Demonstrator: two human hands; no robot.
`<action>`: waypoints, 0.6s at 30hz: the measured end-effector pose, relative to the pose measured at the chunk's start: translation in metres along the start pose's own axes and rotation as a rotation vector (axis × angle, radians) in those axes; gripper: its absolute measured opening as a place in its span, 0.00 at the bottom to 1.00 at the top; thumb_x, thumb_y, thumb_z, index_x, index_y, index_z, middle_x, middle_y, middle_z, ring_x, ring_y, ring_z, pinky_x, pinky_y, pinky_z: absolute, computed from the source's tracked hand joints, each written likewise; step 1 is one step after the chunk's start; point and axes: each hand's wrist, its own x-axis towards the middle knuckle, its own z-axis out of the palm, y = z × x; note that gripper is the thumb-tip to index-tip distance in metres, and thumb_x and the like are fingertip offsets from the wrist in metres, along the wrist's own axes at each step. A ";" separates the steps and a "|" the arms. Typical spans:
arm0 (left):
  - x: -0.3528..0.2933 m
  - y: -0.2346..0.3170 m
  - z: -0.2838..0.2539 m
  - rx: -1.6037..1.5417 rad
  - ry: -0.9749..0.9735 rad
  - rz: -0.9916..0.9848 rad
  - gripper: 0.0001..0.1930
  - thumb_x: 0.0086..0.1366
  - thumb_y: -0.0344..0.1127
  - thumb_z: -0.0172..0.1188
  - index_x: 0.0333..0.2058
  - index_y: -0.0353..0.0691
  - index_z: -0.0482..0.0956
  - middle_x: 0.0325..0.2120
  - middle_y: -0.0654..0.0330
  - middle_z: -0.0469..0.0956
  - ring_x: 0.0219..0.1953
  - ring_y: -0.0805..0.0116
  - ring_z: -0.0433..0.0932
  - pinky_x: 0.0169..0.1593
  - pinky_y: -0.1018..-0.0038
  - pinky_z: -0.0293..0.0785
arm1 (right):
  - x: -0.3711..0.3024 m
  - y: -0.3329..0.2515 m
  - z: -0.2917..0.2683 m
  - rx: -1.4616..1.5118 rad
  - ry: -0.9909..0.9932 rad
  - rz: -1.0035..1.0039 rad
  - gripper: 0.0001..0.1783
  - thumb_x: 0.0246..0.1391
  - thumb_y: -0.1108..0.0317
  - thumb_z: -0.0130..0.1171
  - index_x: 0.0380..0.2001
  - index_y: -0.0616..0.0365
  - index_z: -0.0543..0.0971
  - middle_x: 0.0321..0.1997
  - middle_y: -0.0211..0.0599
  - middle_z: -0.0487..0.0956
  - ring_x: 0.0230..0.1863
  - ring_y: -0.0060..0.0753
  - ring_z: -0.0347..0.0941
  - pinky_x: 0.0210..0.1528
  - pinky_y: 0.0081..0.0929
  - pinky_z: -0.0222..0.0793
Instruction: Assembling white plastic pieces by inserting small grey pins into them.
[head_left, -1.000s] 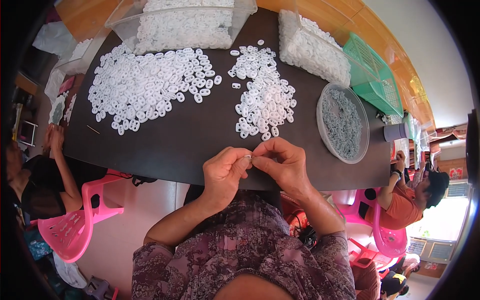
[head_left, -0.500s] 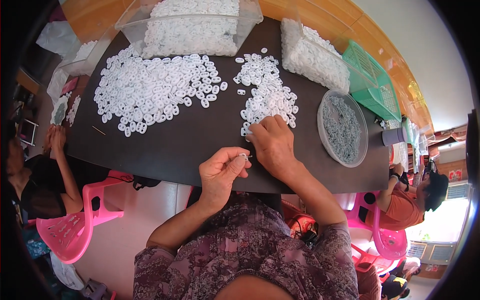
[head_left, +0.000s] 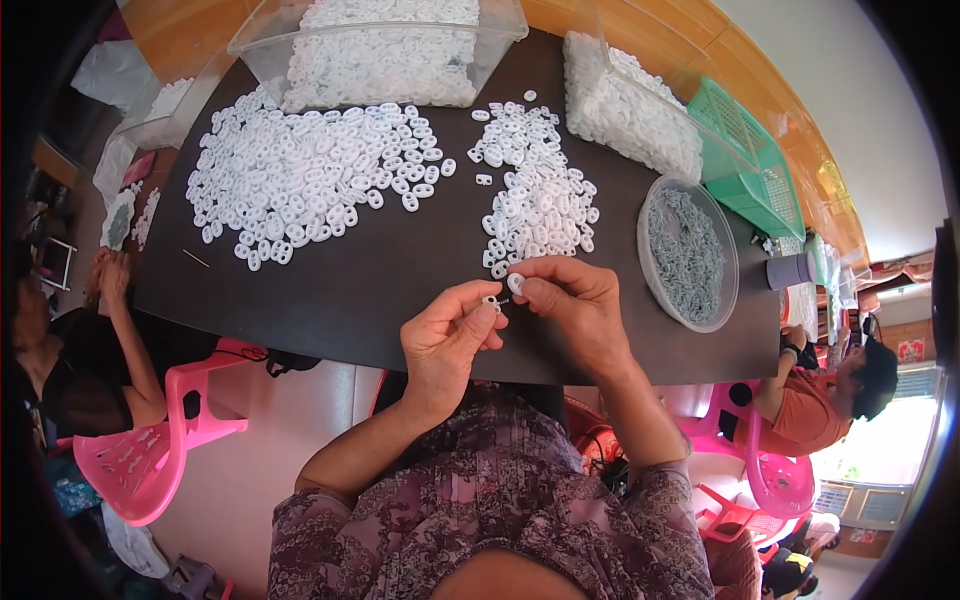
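Between the thumb and fingers of my left hand [head_left: 447, 335] is a small white plastic piece [head_left: 490, 301] with a thin metal screw sticking out to the right. My right hand [head_left: 578, 308] pinches a white oval piece with holes [head_left: 516, 283], close beside the screw but apart from it. Beyond my right hand lies a narrow pile of white pieces [head_left: 540, 210]. A larger pile of white oval two-holed pieces [head_left: 310, 175] spreads over the left of the dark table [head_left: 330, 300]. Right of my hands stands a round clear tub [head_left: 690, 255] full of small grey metal screws.
Two clear bins of white pieces stand at the back, one left [head_left: 380, 60] and one right [head_left: 630, 110]. A green basket [head_left: 750, 150] and a grey cup [head_left: 790, 271] are at the right. A thin stick [head_left: 196, 258] lies at left. People sit on both sides by pink chairs [head_left: 170, 440].
My right hand has come back from the narrow pile toward my left hand, now with a white oval piece in its fingers. My left hand has hardly moved.
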 end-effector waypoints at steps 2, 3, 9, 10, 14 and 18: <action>-0.001 0.001 0.001 -0.009 0.001 -0.005 0.11 0.66 0.30 0.55 0.45 0.34 0.75 0.29 0.61 0.78 0.26 0.81 0.73 0.31 0.85 0.70 | -0.003 0.003 0.000 0.020 0.003 -0.004 0.09 0.53 0.75 0.58 0.38 0.64 0.81 0.29 0.29 0.80 0.30 0.15 0.71 0.33 0.14 0.66; -0.001 0.002 0.002 -0.020 0.002 -0.008 0.11 0.66 0.30 0.55 0.45 0.34 0.75 0.29 0.61 0.78 0.26 0.81 0.73 0.31 0.85 0.70 | -0.004 0.004 0.001 0.037 0.004 -0.009 0.09 0.53 0.74 0.58 0.38 0.62 0.81 0.29 0.30 0.80 0.30 0.14 0.71 0.31 0.13 0.65; -0.003 0.005 0.006 0.012 0.027 -0.025 0.10 0.65 0.28 0.54 0.44 0.33 0.75 0.29 0.61 0.78 0.25 0.81 0.74 0.29 0.86 0.70 | -0.006 0.009 0.005 0.079 0.037 0.002 0.08 0.53 0.73 0.59 0.37 0.62 0.81 0.29 0.29 0.80 0.29 0.15 0.72 0.30 0.13 0.65; -0.003 0.005 0.006 0.013 0.028 -0.026 0.10 0.65 0.28 0.54 0.44 0.33 0.75 0.29 0.61 0.78 0.25 0.81 0.74 0.29 0.86 0.70 | -0.007 0.010 0.006 0.080 0.037 0.003 0.08 0.53 0.73 0.59 0.37 0.62 0.81 0.29 0.29 0.80 0.29 0.15 0.72 0.30 0.13 0.65; -0.003 0.005 0.007 0.045 0.049 -0.030 0.09 0.65 0.27 0.55 0.43 0.33 0.75 0.29 0.61 0.78 0.25 0.81 0.74 0.28 0.86 0.70 | -0.008 0.011 0.008 0.063 0.065 -0.009 0.08 0.54 0.73 0.59 0.38 0.63 0.81 0.29 0.29 0.80 0.30 0.15 0.72 0.31 0.13 0.65; -0.003 0.001 0.007 0.059 0.077 -0.015 0.09 0.64 0.27 0.55 0.43 0.33 0.76 0.28 0.62 0.79 0.25 0.81 0.75 0.27 0.86 0.69 | -0.010 0.012 0.010 0.068 0.089 -0.004 0.08 0.52 0.77 0.59 0.37 0.65 0.80 0.30 0.28 0.79 0.32 0.15 0.71 0.36 0.15 0.69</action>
